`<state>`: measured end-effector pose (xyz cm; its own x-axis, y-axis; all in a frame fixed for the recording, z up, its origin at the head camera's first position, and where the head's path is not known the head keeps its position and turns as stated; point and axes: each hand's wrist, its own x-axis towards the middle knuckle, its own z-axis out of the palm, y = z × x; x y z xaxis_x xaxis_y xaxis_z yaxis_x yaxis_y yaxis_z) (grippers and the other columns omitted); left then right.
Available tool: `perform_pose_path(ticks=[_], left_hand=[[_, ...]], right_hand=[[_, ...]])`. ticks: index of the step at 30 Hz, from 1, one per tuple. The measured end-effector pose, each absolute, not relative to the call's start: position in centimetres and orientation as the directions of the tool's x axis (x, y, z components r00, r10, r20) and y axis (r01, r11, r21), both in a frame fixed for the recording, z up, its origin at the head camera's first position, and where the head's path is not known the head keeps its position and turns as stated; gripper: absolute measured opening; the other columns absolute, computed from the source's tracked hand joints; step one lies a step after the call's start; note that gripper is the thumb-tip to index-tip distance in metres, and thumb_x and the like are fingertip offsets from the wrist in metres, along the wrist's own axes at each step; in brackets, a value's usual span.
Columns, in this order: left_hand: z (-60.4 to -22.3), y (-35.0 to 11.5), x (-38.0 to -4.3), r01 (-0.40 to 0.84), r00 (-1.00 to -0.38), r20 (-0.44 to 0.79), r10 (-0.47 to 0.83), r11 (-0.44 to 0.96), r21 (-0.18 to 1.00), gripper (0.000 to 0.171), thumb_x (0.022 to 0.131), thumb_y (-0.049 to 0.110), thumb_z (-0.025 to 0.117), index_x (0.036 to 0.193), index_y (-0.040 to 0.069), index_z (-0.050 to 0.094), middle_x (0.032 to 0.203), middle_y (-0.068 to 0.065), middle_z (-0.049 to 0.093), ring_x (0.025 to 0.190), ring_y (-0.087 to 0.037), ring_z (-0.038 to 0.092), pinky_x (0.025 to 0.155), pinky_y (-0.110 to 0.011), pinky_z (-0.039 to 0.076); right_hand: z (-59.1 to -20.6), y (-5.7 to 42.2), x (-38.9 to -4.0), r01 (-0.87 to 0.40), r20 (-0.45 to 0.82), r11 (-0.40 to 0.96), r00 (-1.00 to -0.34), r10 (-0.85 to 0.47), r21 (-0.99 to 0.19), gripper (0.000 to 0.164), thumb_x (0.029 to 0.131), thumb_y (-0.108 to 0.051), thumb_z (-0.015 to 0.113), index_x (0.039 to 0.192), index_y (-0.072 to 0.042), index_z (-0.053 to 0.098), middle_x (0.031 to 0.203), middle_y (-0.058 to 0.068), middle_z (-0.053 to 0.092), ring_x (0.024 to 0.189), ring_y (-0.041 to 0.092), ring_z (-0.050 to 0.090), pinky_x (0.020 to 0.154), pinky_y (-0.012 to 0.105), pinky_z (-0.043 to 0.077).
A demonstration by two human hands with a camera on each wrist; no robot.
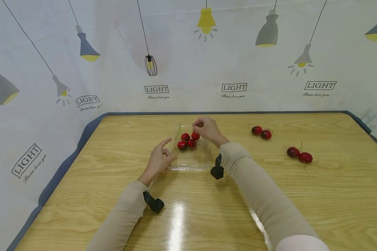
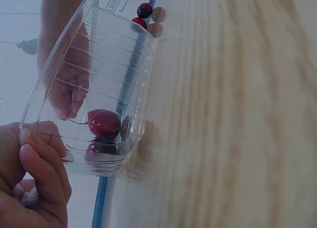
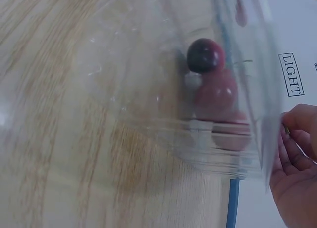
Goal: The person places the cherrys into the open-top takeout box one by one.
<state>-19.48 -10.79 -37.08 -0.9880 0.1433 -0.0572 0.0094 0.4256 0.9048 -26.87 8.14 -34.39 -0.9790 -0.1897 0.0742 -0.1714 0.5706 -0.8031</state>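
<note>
- At the middle of the clock face in the head view, with 12 toward the table's far edge, sits a clear plastic tray (image 1: 191, 169), its floor on the wood-grained table (image 1: 81, 216).
- Toward the tray's 12 o'clock end, four red cherries are bunched: the gripped cherry (image 1: 195, 135) at 2 o'clock of the bunch, a stemmed cherry (image 1: 185, 137) at 11, a lower-left cherry (image 1: 182, 145) at 8 and a lower-right cherry (image 1: 191, 143) at 4.
- At about 1 o'clock, the right hand (image 1: 207, 129) pinches the gripped cherry's stem between thumb and fingertips; whether the fruit bears on the tray floor, I cannot tell.
- Near 8:30, the left hand (image 1: 159, 157) pinches the tray's side rim, its index finger stretched out.
- Between 2 and 3 o'clock, outside the tray, a farther pair of cherries (image 1: 266, 134) lies side by side on the table.
- Out at 3 o'clock, a nearer pair of cherries (image 1: 305, 157) lies likewise, stems showing.
- Each wrist carries a black camera (image 1: 217, 171) at the cuff of a beige sleeve (image 1: 254, 181).
- Beyond the table, from 10 to 2 o'clock, a pale backdrop (image 1: 182, 62) bears printed lamps and "LIGHT" labels.
</note>
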Motion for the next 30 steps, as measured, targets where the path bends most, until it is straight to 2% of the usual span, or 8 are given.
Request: perform_pose_path(ticks=[16,23,30], left_hand=[[-37.06,-10.83,-19.44,0.009,-0.986,-0.060,0.153,0.417,0.909,0.064,0.078,0.000,0.057,0.136,0.009,0.032,0.053,-0.001,0.041,0.033,-0.010,0.033,0.034,-0.023,0.029],[-37.03,-10.84,-19.44,0.010,-0.985,-0.062,0.159,0.413,0.911,0.064,0.078,0.000,0.057,0.137,0.010,0.032,0.053,-0.001,0.041,0.034,-0.010,0.034,0.035,-0.023,0.029],[-37.08,-10.86,-19.44,0.008,-0.986,-0.063,0.156,0.416,0.909,0.064,0.078,0.000,0.057,0.137,0.010,0.032,0.053,-0.001,0.041,0.034,-0.010,0.034,0.035,-0.023,0.030]], right_hand=[[-34.24,7.97,-26.74,-0.194,0.094,0.624,-0.977,-0.189,-0.757,0.015,0.083,-0.007,0.055,0.090,0.002,0.064,0.085,0.011,0.062,0.076,0.018,0.054,0.063,0.025,0.044],[-34.34,8.08,-26.73,-0.222,0.125,0.626,-0.973,-0.196,-0.748,0.013,0.082,-0.005,0.055,0.087,0.002,0.063,0.084,0.012,0.062,0.077,0.020,0.055,0.068,0.028,0.044],[-34.12,8.28,-26.65,-0.192,0.088,0.609,-0.977,-0.196,-0.769,0.016,0.085,-0.009,0.054,0.092,0.002,0.063,0.090,0.012,0.061,0.084,0.022,0.057,0.067,0.029,0.046]])
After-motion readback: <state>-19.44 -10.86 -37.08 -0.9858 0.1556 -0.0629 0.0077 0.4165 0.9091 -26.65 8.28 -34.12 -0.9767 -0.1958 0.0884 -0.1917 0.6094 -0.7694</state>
